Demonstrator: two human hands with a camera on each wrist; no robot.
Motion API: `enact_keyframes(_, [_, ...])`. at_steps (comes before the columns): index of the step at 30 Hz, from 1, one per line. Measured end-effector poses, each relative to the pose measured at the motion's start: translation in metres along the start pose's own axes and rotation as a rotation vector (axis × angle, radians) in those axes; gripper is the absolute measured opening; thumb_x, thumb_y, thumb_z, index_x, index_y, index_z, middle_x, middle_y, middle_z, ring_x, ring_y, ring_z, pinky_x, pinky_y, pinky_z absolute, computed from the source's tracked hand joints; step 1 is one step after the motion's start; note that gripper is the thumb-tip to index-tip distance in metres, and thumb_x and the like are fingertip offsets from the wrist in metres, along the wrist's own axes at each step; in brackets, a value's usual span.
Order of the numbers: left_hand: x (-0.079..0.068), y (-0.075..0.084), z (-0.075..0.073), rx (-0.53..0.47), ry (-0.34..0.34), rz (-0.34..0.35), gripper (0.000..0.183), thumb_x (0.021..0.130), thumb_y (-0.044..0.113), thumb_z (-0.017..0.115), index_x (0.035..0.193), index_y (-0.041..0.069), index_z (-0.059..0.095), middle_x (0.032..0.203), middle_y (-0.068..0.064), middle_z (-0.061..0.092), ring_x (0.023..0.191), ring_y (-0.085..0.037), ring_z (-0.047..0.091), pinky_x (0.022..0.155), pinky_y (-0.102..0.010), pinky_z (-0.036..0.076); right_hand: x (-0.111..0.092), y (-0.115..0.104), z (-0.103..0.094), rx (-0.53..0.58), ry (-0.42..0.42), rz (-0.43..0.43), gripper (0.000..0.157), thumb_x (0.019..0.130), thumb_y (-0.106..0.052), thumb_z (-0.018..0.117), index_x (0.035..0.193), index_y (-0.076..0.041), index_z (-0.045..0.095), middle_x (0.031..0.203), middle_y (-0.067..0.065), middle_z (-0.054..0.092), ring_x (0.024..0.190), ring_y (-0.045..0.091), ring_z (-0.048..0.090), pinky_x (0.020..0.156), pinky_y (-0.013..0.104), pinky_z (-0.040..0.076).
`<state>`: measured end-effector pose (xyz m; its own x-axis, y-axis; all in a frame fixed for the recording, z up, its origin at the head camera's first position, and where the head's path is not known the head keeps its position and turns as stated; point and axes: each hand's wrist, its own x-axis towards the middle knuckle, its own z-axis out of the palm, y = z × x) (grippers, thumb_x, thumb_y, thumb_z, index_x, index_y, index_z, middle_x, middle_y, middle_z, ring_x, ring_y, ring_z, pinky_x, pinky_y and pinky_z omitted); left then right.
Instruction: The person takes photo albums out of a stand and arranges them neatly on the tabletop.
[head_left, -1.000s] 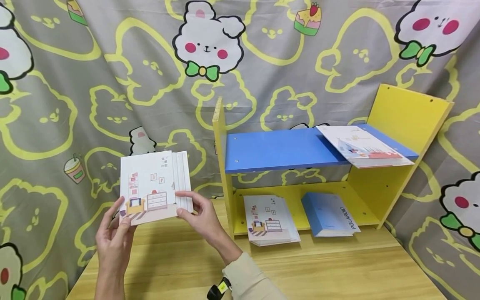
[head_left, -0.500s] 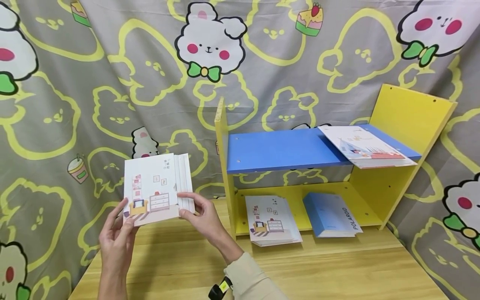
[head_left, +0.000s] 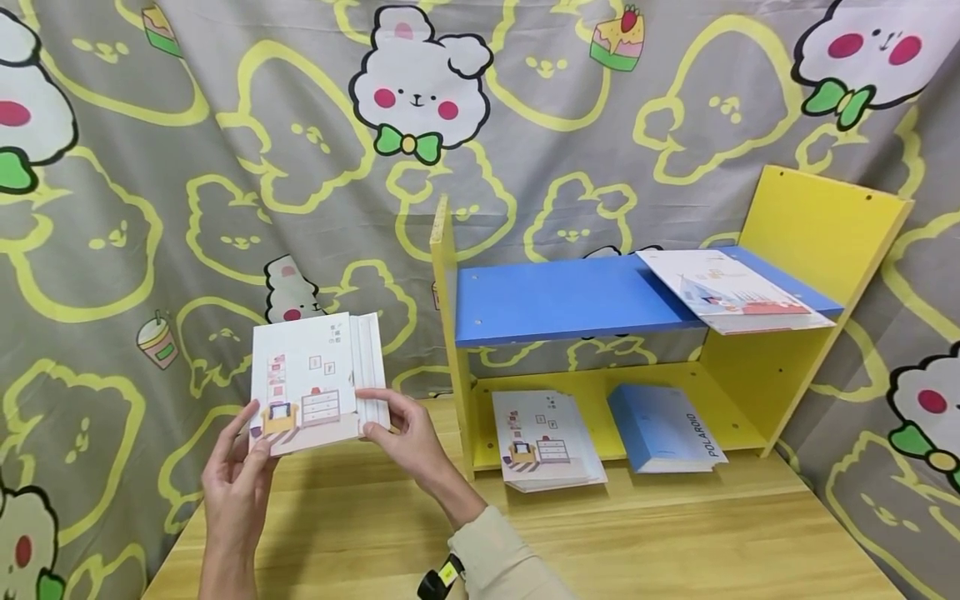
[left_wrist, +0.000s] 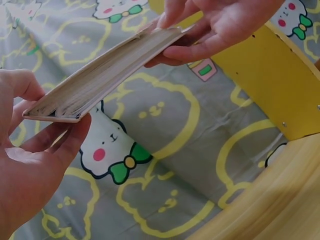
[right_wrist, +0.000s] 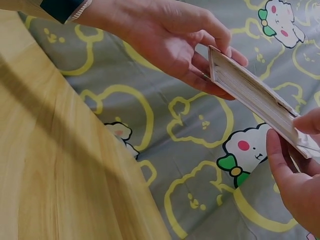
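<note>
Above the left part of the table, both hands hold a white hardcover book (head_left: 307, 367), its cover drawn with a yellow armchair and a chest of drawers. My left hand (head_left: 238, 475) grips its lower left corner, thumb on the front and fingers behind. At the right side, my right hand (head_left: 408, 437) pinches the book's edge, where pale layered strips show beside the cover. Seen edge-on in the left wrist view, the book (left_wrist: 110, 75) has a thick block of pages between its covers. The right wrist view shows the same page block tilted between both hands.
A yellow shelf unit with a blue upper board (head_left: 562, 300) stands at right. A matching white book (head_left: 543, 433) and a blue book marked POLAROID (head_left: 667, 429) lie on its lower board, jutting forward. Another illustrated book (head_left: 727, 287) overhangs the blue board. A patterned curtain (head_left: 540, 150) hangs behind.
The held book and both hands have shifted slightly right and down in the head view, which itself has moved a little. The grip on the book stays the same.
</note>
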<state>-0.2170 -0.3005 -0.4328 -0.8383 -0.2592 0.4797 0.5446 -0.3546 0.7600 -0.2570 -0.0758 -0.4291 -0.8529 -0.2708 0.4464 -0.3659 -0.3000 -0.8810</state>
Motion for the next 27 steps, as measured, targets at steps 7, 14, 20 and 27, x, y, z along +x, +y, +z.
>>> enact_keyframes(7, [0.0, -0.003, -0.001, -0.023, -0.001, 0.002, 0.05, 0.102, -0.015, 0.042, 0.151, -0.01, 0.039, 0.135, -0.018, 0.06, 0.116, -0.023, 0.066, 0.095, -0.027, 0.056, 0.001, 0.005, 0.002, 0.007, 0.021, 0.004, 0.045, 0.092, 0.013, 0.06, 0.134, -0.005, 0.066, 0.125, 0.017, 0.064, 0.104, 0.016, 0.065, 0.083, 0.029, 0.061])
enact_keyframes(14, [0.001, -0.007, -0.002, 0.005, 0.023, -0.014, 0.049, 0.102, -0.013, 0.044, 0.151, -0.01, 0.039, 0.137, -0.018, 0.058, 0.116, -0.021, 0.065, 0.094, -0.027, 0.056, 0.002, 0.009, 0.003, 0.016, 0.049, -0.002, 0.047, 0.089, 0.016, 0.06, 0.132, -0.002, 0.066, 0.124, 0.018, 0.065, 0.103, 0.017, 0.066, 0.082, 0.028, 0.061])
enact_keyframes(20, [0.0, -0.009, -0.004, -0.006, 0.013, -0.007, 0.05, 0.102, -0.014, 0.043, 0.151, -0.01, 0.038, 0.142, -0.018, 0.054, 0.118, -0.021, 0.064, 0.094, -0.026, 0.056, 0.002, 0.012, 0.003, 0.024, 0.053, 0.0, 0.047, 0.089, 0.016, 0.06, 0.132, -0.001, 0.065, 0.125, 0.019, 0.065, 0.103, 0.019, 0.066, 0.081, 0.028, 0.061])
enact_keyframes(27, [0.0, -0.013, -0.005, -0.003, 0.031, -0.016, 0.049, 0.102, -0.013, 0.044, 0.151, -0.01, 0.04, 0.138, -0.017, 0.059, 0.115, -0.02, 0.066, 0.092, -0.026, 0.057, 0.004, 0.018, 0.002, 0.023, 0.072, 0.012, 0.046, 0.088, 0.016, 0.061, 0.13, -0.002, 0.066, 0.122, 0.016, 0.066, 0.102, 0.018, 0.068, 0.081, 0.031, 0.062])
